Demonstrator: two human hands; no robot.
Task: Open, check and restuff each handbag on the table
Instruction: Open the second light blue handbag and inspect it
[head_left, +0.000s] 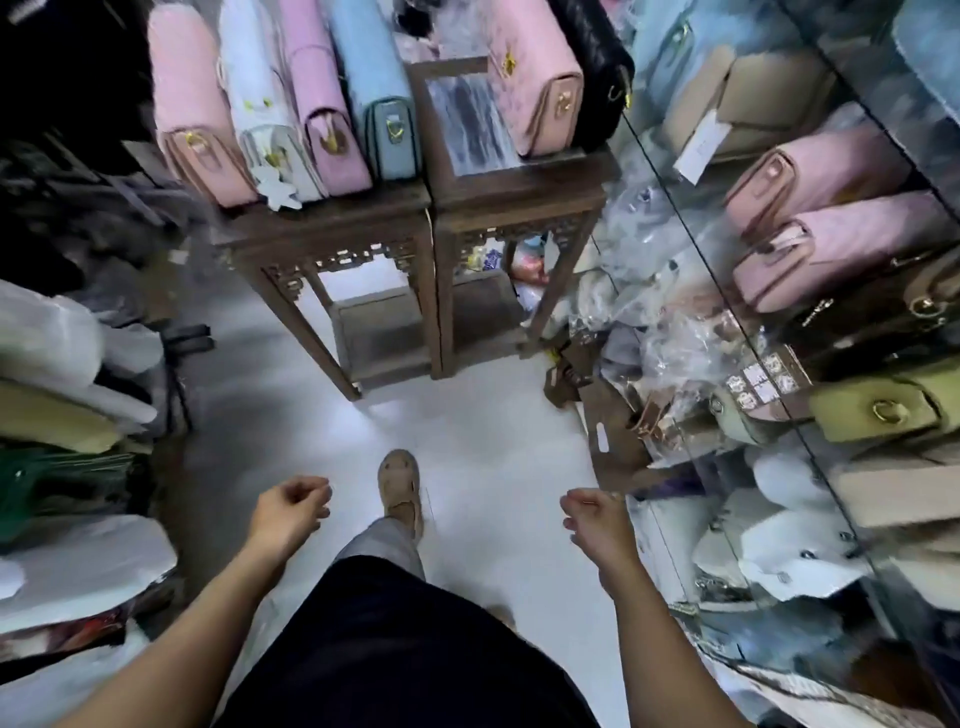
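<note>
Both hands are idle. The left hand (291, 512) and the right hand (597, 519) hang low in the view, fingers loosely curled, holding nothing. The handbags stand well apart from both hands, ahead of the person on two dark carved wooden tables set side by side.

Left table (322, 228): four bags stand upright in a row, packed side against side, their end faces at the near edge. From the left they are:
- a pale pink bag (192, 119);
- a white bag (260, 119), with a white charm (275, 184) hanging at the near edge;
- a lilac bag (322, 114);
- a light blue bag (374, 88), nearest the right edge.

Each bag shows a gold-coloured fitting on its end face.

Right table (519, 192): a pink quilted bag (535, 78) with a gold clasp stands on the right half. It touches a black quilted bag (597, 62) at the right edge. The left part of the top is glossy.

A tan shoe (400, 488) is set on the pale floor (493, 441) between the hands. Glass shelving (691, 234) on the right carries further pink bags (831, 161) and an olive bag (883, 405). A white tag (701, 145) lies there, its print too blurred to read.
</note>
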